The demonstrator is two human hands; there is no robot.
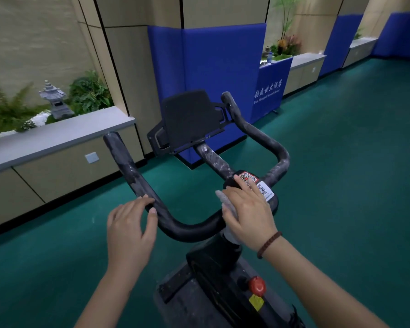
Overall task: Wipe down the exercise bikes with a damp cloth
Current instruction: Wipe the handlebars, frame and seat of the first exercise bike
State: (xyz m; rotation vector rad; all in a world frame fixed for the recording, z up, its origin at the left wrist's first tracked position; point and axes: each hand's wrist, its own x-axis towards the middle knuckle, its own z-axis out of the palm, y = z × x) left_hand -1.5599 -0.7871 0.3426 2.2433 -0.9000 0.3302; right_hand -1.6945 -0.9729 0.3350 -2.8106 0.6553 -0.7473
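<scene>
So the exercise bike (213, 263) is sitting right in front, and the person is leaning over its handlebar (187, 230). The left grip (128, 233) is at about 8 o'clock from the bar's middle, with the fingers curling over the top of the left bend and the thumb pressing on the near side, so it's holding the bar loosely. The right grip (249, 216) is lying flat with fairly straight fingers, pressing a pale damp cloth (224, 200) down onto the centre block where the bar meets the stem. The cloth is mostly hiding under the palm, poking out at the 9 o'clock side and a bit at 6 o'clock. The fingertips are reaching onto the QR sticker (262, 189). A bead bracelet (269, 245) is hanging on that wrist. The black tablet holder (189, 117) is standing up at 12 o'clock, and a red knob (257, 285) is showing on the frame at 5 o'clock. Everything is standing on green floor (341, 162), with a blue padded pillar (211, 62) behind.
</scene>
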